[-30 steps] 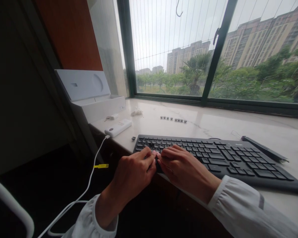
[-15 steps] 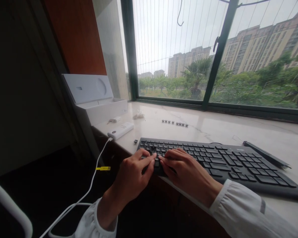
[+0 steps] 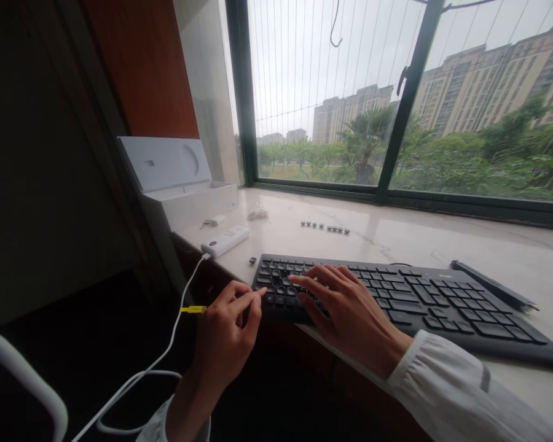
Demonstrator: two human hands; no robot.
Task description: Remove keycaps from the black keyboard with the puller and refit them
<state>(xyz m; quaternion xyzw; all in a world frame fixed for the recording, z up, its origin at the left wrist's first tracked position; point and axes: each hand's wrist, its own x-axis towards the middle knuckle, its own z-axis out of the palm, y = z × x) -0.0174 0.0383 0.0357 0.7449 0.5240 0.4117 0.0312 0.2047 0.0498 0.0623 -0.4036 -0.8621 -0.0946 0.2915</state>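
Note:
A black keyboard lies along the front edge of the pale sill. My left hand is at its left front corner, thumb and index finger pressed together near the lower-left keys; whatever they may hold is too small to make out. My right hand rests over the left half of the keyboard with its fingers apart, the index fingertip on the keys and the thumb just above the front rows. Behind the keyboard several loose keycaps form a row. One more keycap sits by the keyboard's left back corner.
An open white box stands at the back left. Before it lie a white power bank with a white cable, and a crumpled clear wrapper. A dark, long object lies behind the keyboard's right part.
My left hand has moved left and slightly down, away from my right hand. The fingers of my right hand have spread, with the index finger stretched out over the keys.

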